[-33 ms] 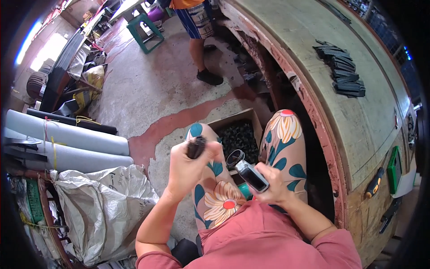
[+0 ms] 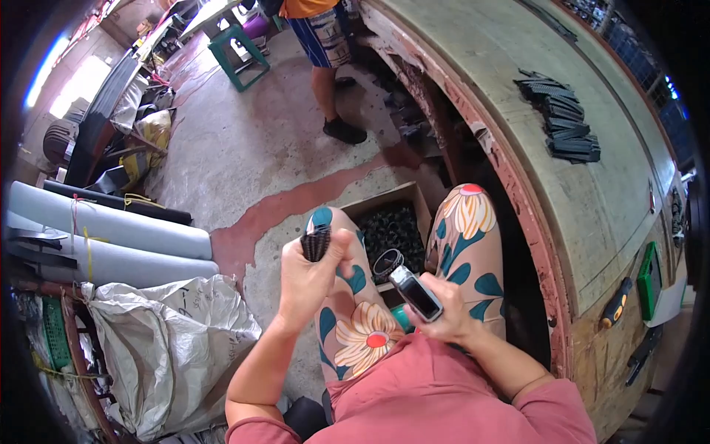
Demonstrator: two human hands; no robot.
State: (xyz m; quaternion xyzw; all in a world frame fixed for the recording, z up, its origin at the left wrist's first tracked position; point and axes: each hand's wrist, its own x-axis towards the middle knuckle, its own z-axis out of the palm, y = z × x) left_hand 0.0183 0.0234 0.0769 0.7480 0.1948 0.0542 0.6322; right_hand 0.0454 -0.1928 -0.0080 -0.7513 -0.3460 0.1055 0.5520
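My left hand is closed around a bundle of short black textured strips, held over my left knee. Its thumb lies along the right side of the bundle. In my right hand, between my thighs, is a silver-and-black hand tool, pointing up and left. At the tool's far end is a dark ring-shaped loop; whether it is part of the tool or a piece gripped by it I cannot tell. Below and beyond my hands, a box on the floor holds many small black curled pieces.
A workbench runs along my right with a row of black strips, a yellow-and-black handled tool and a green tray. Grey rolls and a white sack lie left. A person stands ahead.
The bundle in my left hand has tilted a little and now shows its textured faces. My right hand and the tool have shifted only slightly.
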